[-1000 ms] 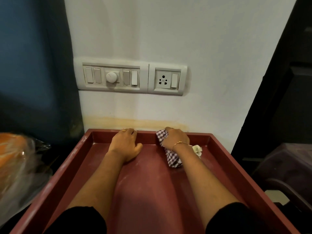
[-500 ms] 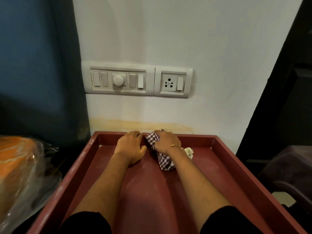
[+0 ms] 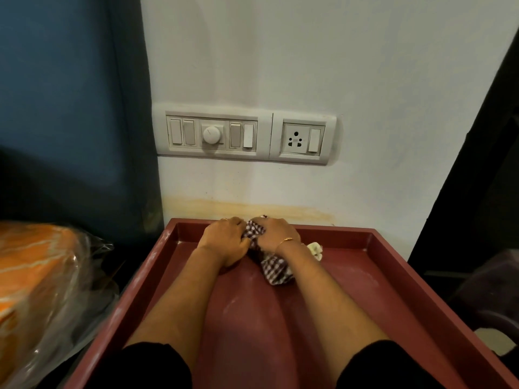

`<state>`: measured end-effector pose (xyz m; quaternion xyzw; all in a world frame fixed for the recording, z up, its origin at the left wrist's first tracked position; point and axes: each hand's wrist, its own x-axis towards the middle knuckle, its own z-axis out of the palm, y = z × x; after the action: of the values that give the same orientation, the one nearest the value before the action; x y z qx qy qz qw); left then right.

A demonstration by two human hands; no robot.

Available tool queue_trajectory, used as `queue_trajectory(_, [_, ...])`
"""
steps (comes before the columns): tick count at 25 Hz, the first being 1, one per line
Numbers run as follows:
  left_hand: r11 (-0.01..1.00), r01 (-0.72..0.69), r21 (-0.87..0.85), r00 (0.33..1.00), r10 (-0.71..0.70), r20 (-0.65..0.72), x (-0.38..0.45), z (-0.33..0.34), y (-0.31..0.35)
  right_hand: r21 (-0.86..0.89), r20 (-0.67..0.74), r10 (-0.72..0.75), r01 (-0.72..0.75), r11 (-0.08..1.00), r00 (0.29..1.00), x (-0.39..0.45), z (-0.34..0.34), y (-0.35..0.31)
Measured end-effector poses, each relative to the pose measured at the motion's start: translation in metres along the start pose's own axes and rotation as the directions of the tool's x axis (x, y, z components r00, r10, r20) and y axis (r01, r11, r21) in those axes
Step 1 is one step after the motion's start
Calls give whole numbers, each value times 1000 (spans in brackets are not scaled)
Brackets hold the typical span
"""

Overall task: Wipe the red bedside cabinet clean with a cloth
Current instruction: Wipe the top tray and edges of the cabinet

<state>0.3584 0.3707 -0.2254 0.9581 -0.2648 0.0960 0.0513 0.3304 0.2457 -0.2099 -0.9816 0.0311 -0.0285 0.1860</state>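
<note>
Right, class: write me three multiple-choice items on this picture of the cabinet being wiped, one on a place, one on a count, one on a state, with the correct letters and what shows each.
1. Where on the red cabinet top is the checked cloth?
A. Near the back rim, by the wall
B. At the front edge
C. Hanging over the left side

2. How many round dials are on the switch panel?
A. None
B. One
C. Three

3. What is the right hand doing?
A. Lifted clear of the cabinet
B. Pressing a wall switch
C. Closed on the cloth, with the left hand up against it

Answers:
1 A, the cloth lies bunched just below the wall.
2 B, a single white knob sits between the rocker switches.
3 C, the fingers wrap the cloth and the two hands meet over it.
</note>
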Motion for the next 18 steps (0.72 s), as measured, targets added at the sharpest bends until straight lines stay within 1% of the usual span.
queue_trajectory(2, [999,-50,15,996,49,71,2,-9,-8,27,34,52,-53,998,998,-1,-9,22])
queue_trajectory(4, [998,-57,32,996,55,72,2,-16,-20,26,-1,143,-143,989,990,-5,-12,32])
queue_trajectory(5, [998,-39,49,998,37,55,0,-18,-28,54,-28,161,-159,986,987,-6,-15,31])
queue_trajectory(6, [997,-14,70,999,11,45,-4,-19,-36,103,-70,164,-156,982,984,-4,-17,27])
queue_trajectory(7, [996,8,93,999,-12,50,-10,-20,-44,141,-146,173,-153,978,974,-3,-22,23])
queue_trajectory(8, [993,24,118,997,-32,64,-15,-21,-51,116,-248,177,-152,982,952,-3,-26,21])
queue_trajectory(9, [989,38,141,996,-49,76,-21,-22,-58,-17,-362,146,-163,987,921,-5,-29,19])
queue_trajectory(10, [986,52,155,995,-65,77,-25,-24,-64,-236,-475,60,-193,952,878,-6,-25,21])
queue_trajectory(11, [985,66,160,994,-78,71,-28,-26,-68,-400,-499,15,-246,883,867,-9,-19,24])
queue_trajectory(12, [984,77,164,994,-88,63,-30,-27,-71,-475,-540,-7,-298,828,842,-10,-10,25])
queue_trajectory(13, [982,81,168,994,-92,58,-32,-28,-73,-505,-548,-14,-317,803,836,-9,-2,25])
queue_trajectory(14, [982,82,171,994,-93,56,-33,-28,-74,-508,-508,-6,-294,810,861,-8,4,21])
queue_trajectory(16, [982,83,172,993,-96,69,-33,-29,-76,-437,-435,-10,-201,877,900,2,13,6])
queue_trajectory(18, [984,102,148,990,-115,84,-33,-29,-80,-355,-391,-79,-71,932,917,11,21,-15])
